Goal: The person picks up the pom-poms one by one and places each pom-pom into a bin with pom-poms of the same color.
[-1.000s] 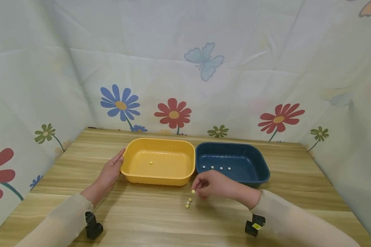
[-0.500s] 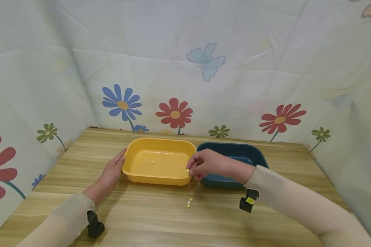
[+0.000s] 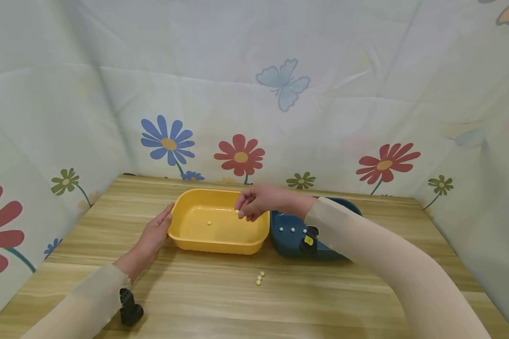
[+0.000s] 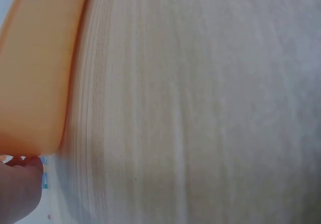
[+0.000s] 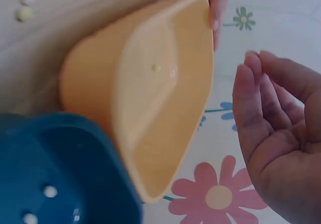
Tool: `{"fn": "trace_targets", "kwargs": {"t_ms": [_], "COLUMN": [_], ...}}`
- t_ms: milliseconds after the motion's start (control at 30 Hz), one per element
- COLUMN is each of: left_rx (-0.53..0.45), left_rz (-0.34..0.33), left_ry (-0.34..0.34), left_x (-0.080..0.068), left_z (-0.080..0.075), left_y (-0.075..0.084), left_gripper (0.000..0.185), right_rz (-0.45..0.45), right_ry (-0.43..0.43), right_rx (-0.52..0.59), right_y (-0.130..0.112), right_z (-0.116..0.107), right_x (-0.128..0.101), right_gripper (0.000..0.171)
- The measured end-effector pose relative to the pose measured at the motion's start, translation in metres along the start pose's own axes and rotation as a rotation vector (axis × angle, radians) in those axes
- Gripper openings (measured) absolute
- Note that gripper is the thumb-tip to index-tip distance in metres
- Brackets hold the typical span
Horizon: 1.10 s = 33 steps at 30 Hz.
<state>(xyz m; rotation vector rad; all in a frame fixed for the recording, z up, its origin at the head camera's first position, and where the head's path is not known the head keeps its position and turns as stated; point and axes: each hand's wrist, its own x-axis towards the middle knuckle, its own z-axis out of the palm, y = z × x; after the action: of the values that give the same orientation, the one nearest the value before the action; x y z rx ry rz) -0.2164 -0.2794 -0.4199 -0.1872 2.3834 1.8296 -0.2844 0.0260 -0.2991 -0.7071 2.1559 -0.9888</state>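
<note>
Over the right part of the yellow bin (image 3: 218, 246), my right hand (image 3: 260, 200) pinches a small yellow ball (image 3: 236, 211) between thumb and fingertips. Another yellow ball (image 3: 209, 223) lies on that bin's floor. My left hand (image 3: 153, 234) rests with its fingers along the bin's left outer wall; in the left wrist view only part of the hand (image 4: 20, 191) shows, touching the bin. The navy blue bin (image 3: 289, 219) stands to the right, partly behind my right forearm. White balls (image 3: 292, 230) lie in a row inside it.
Two yellow balls (image 3: 258, 283) and a white ball (image 3: 259, 278) lie close together on the wooden table (image 3: 195, 296), in front of the bins. A flowered cloth (image 3: 331, 122) hangs behind and at the sides.
My right hand has carried the pinched yellow ball from the table, up and leftward past the blue bin, to above the yellow bin. My left hand has stayed at the bin's side.
</note>
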Motion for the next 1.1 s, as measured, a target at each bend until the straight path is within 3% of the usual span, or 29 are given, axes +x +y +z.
{"fn": "trace_targets", "kwargs": {"t_ms": [267, 567, 1100], "left_rx": [-0.001, 0.001, 0.002], "left_rz": [0.005, -0.004, -0.005], "left_ry": [-0.002, 0.001, 0.004], "left_x": [-0.001, 0.002, 0.003], "left_z": [0.0, -0.001, -0.001], "left_y": [0.0, -0.002, -0.004], "left_gripper": [0.055, 0.055, 0.055], "right_rz": [-0.003, 0.047, 0.14], "right_ry": [-0.104, -0.224, -0.254], "right_rx": [-0.076, -0.131, -0.121], "right_y": [-0.014, -0.008, 0.003], "right_z": [-0.01, -0.009, 0.009], "right_x": [0.036, 0.076, 0.111], "right_gripper": [0.014, 0.022, 0.019]}}
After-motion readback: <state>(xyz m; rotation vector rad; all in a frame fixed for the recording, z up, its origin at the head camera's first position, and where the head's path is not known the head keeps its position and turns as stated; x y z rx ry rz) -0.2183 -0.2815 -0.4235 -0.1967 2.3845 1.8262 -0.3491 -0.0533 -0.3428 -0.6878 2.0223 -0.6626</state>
